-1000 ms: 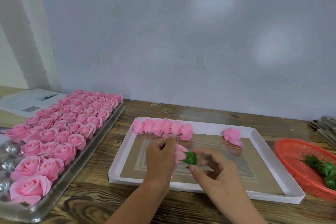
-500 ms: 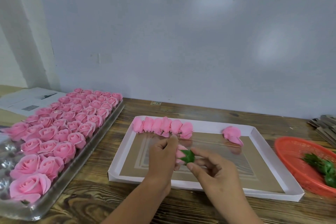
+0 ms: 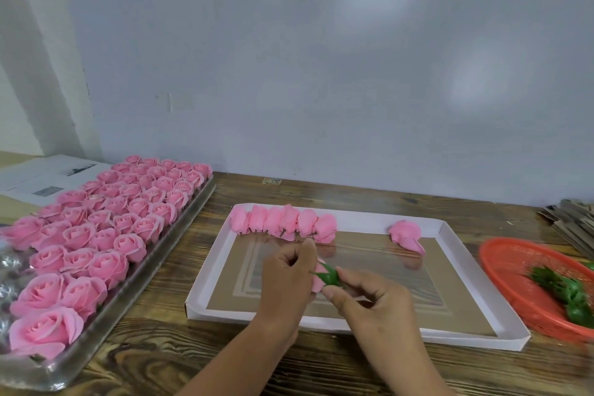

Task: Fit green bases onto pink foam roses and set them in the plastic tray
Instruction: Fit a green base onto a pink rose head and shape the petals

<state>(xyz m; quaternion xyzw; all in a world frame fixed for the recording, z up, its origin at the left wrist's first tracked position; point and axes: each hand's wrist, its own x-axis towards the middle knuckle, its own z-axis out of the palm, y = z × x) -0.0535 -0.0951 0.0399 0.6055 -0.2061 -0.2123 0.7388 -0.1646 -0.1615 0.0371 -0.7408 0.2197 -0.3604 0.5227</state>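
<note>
Over white tray [image 3: 445, 230]: left hand [image 3: 287, 280] still grips rose [image 3: 317, 280]; right hand [image 3: 369, 299] keeps pinching green base [image 3: 329, 277].

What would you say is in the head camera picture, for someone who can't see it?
Two hands, the left hand and right hand, press a green base onto a pink rose above a white tray. A tray of roses sits left, a red basket right.

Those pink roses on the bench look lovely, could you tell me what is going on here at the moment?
A person is fitting a green base onto a pink foam rose: the left hand grips the rose and the right hand pinches the base against it, above the white tray. Six roses line its far edge, with one apart. More bases wait in the red basket; the clear plastic tray at left holds many roses.
</note>
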